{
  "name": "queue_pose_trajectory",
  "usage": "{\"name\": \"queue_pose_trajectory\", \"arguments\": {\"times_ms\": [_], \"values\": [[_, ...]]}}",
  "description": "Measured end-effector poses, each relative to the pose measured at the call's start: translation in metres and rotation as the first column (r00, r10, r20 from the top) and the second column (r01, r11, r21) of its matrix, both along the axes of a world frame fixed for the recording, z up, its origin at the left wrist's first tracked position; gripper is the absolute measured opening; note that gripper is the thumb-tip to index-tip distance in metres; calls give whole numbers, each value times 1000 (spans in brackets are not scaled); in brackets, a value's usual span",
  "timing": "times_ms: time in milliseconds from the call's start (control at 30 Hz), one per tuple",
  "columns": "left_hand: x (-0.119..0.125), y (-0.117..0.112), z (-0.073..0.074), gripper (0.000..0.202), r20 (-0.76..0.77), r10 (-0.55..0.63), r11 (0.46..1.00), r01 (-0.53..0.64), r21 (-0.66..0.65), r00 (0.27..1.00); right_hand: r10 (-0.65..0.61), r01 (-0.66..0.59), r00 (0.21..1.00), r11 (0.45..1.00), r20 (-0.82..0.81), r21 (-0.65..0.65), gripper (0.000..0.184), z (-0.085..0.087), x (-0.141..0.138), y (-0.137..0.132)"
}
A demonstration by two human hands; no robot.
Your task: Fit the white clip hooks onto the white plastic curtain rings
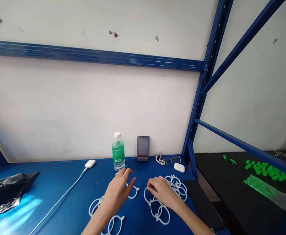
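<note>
My left hand point(119, 187) hovers over the blue table with thumb and fingers apart, holding nothing. Under and around it lie thin white rings, each with a small knob; one ring point(133, 193) shows beyond the thumb and a pair of linked-looking rings point(113, 225) sits nearer me. My right hand point(162, 191) is bent down with its fingertips drawn together at the edge of a white ring point(145, 195), which it seems to pinch; the fingers partly hide the contact. More white rings point(179, 187) are heaped beside and behind that hand.
A green-labelled water bottle point(118, 151), a blurred-out upright device point(143, 148), glasses point(172, 160) and a white case point(179, 167) stand or lie at the back. A white cable point(59, 199) and black bag point(4, 192) lie left; a black slab point(203, 204) lies right. Blue frame bars point(196, 107) rise right.
</note>
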State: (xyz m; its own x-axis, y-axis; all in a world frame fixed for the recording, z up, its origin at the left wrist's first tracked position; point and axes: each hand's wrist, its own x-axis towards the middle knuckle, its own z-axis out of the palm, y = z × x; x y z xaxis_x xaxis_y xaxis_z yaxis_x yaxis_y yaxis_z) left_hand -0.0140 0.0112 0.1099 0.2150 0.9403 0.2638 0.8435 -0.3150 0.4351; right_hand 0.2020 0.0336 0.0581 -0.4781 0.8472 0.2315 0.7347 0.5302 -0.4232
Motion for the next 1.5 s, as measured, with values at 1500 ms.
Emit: {"name": "queue_pose_trajectory", "arguments": {"times_ms": [1500], "values": [[74, 48, 110, 30, 962, -108, 988, -80, 132, 252, 209, -399, -30, 894, -977, 203, 21, 155, -58, 62]]}}
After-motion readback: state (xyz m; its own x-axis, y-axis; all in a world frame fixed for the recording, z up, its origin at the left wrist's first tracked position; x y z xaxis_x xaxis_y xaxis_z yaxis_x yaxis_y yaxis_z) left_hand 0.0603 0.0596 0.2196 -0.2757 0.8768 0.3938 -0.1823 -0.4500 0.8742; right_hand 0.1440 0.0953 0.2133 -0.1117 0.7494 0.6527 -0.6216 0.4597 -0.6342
